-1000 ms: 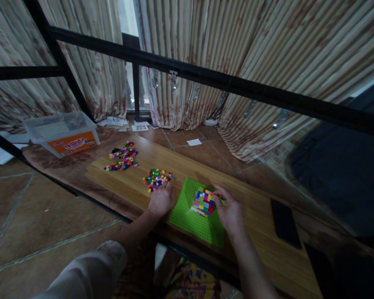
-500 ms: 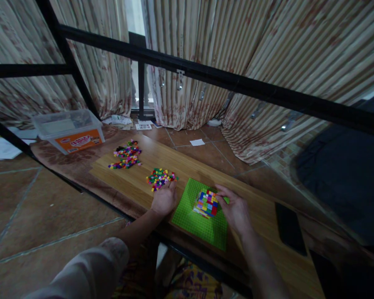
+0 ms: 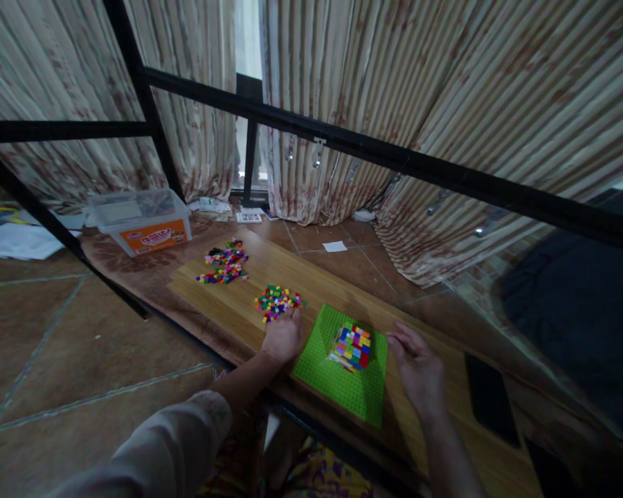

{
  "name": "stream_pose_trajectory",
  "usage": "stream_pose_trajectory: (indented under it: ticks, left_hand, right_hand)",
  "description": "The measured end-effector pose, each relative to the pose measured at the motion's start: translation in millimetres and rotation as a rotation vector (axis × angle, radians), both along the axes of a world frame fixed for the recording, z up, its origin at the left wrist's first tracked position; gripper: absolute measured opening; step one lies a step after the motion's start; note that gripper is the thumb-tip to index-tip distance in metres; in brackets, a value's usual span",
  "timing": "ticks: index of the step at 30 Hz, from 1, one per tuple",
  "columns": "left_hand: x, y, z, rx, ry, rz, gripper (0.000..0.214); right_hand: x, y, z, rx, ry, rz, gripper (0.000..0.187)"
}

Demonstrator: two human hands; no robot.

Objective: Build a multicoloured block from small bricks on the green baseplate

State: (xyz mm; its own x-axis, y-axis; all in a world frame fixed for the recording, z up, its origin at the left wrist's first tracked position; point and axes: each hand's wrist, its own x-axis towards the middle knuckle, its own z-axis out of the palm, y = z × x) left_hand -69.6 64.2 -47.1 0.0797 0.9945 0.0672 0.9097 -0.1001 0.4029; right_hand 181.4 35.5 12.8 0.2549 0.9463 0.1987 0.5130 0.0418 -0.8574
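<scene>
A green studded baseplate point(image 3: 326, 377) lies on the wooden board, with a block of many-coloured small bricks point(image 3: 353, 346) built on its far part. My left hand point(image 3: 282, 335) rests on the board just left of the plate, its fingers curled at the edge of a small pile of loose coloured bricks point(image 3: 277, 301); what it holds, if anything, is hidden. My right hand point(image 3: 418, 364) hovers to the right of the plate, apart from the brick block, fingers loosely spread and empty.
A second pile of loose bricks point(image 3: 225, 263) lies farther left on the wooden board point(image 3: 301, 280). A clear plastic box with an orange label point(image 3: 141, 220) stands at the far left. A black phone point(image 3: 488, 399) lies at the right. Black metal bars point(image 3: 374, 152) cross in front of striped curtains.
My right hand has drawn away from the brick block to the right of the baseplate. My left hand stays at the loose pile. The view has shifted, so everything sits further right.
</scene>
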Motion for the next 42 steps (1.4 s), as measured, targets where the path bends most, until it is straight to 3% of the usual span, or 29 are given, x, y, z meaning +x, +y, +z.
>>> stream_pose_trajectory:
  ticks: [3,6,10,13,16,20,23,28,35,42]
  left_hand:
    - [0.6,-0.6,1.0,-0.016,-0.009,-0.002,0.03]
    - [0.6,-1.6,0.6,-0.006,-0.022,-0.022,0.031]
    - [-1.3,-5.7,-2.3,0.071,-0.052,-0.07,0.032]
    - [-3.9,-10.1,-4.2,0.119,-0.087,-0.082,0.031]
    - [-6.1,-13.2,-5.4,0.126,-0.124,-0.104,0.024]
    - [-7.6,-16.3,-9.0,0.13,-0.142,-0.148,0.021]
    - [-10.3,-21.0,-14.0,0.158,-0.12,-0.204,0.017]
    - [-18.2,-29.0,-20.0,0.188,-0.153,-0.325,0.012]
    - [-16.5,-30.3,-21.6,0.232,-0.135,-0.279,0.007]
    - [-16.3,-30.4,-23.8,0.263,-0.083,-0.276,0.006]
  right_hand:
    - [-15.9,-24.2,8.0,0.047,0.063,-0.134,0.043]
    - [-46.0,-48.7,8.4,0.063,0.132,-0.153,0.04]
    - [-91.0,-70.8,-2.6,-0.006,0.136,0.046,0.032]
    - [-115.4,-70.6,-10.8,-0.008,0.059,0.188,0.029]
    - [-130.1,-52.7,-15.2,0.026,-0.034,0.23,0.03]
    - [-143.2,-7.3,-20.2,0.08,-0.269,0.192,0.033]
    - [-152.0,31.9,-27.1,0.009,-0.551,0.135,0.035]
    - [-160.4,78.5,-42.4,-0.042,-0.651,0.183,0.033]
    - [-158.2,95.8,-53.1,-0.111,-0.751,0.267,0.023]
    - [-159.1,95.3,-47.2,-0.148,-0.787,0.321,0.017]
